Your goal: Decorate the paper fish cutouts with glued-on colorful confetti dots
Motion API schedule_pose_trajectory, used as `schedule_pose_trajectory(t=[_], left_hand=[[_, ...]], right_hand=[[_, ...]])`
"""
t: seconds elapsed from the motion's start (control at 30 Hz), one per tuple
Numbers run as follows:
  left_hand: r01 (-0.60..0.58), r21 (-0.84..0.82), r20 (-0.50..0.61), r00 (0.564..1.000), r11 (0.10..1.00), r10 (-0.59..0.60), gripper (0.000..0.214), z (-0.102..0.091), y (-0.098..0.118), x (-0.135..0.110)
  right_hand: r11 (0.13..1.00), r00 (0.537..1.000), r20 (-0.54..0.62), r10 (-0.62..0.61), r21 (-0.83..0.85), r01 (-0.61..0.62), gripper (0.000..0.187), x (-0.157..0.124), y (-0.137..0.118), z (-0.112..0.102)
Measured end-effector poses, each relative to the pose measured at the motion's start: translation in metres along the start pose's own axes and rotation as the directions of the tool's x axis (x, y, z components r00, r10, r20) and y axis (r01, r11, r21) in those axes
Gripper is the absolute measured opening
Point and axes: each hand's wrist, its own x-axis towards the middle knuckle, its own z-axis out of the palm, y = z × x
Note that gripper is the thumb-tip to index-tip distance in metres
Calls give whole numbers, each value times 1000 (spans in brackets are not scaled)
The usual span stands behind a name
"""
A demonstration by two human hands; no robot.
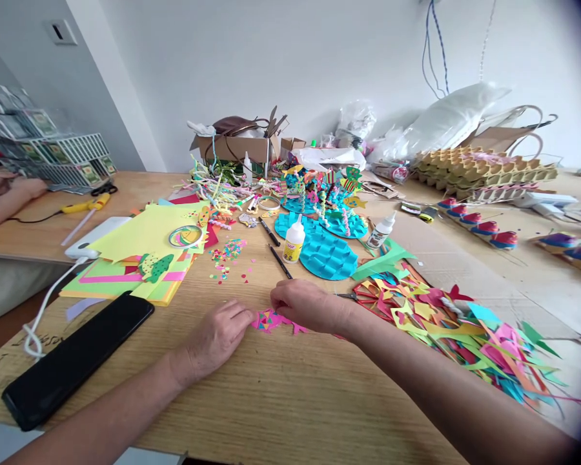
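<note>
At lower centre of the frame, a left hand (217, 339) and right hand (307, 305) press fingertips onto small pink paper scraps (271, 320) lying between them on the counter (281, 400).

A: Landmark is the glue bottle (294, 241). What sits left of it?

B: Stack of coloured paper sheets (140, 258) with a tape ring (186, 236) on top; black phone (72, 361) nearer the viewer, further left

A: Right side?

B: Blue cut-out shapes (326, 252) just beside it, second small bottle (381, 230) past those, big heap of paper offcuts (465, 329) right and nearer

A: Behind?

B: Open cardboard box (237, 145), egg cartons (479, 166) far right. Black pen (281, 261) just beside the bottle
</note>
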Motion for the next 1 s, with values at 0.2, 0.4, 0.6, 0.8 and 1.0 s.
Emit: schedule_pose_trajectory(t=[0.2,0.4,0.6,0.8,1.0], left_hand=[[6,-40,-12,1000,999,-6,26,-2,0,1],[31,-61,-10,999,998,-31,26,-2,-1,1],[44,-79,-5,999,996,-45,26,-2,0,2],[56,-84,-24,998,995,-58,26,-1,-1,2],[44,-100,-29,998,994,-47,26,-2,-1,2]], right_hand=[[985,992,78,-101,-129,111,19,5,-4,-8],[949,979,125,-163,-252,190,16,8,-5,-11],[934,969,132,-209,-266,237,15,13,-2,-10],[925,962,141,-232,-274,263,15,15,1,-8],[921,954,166,-249,-265,287,18,18,2,-7]])
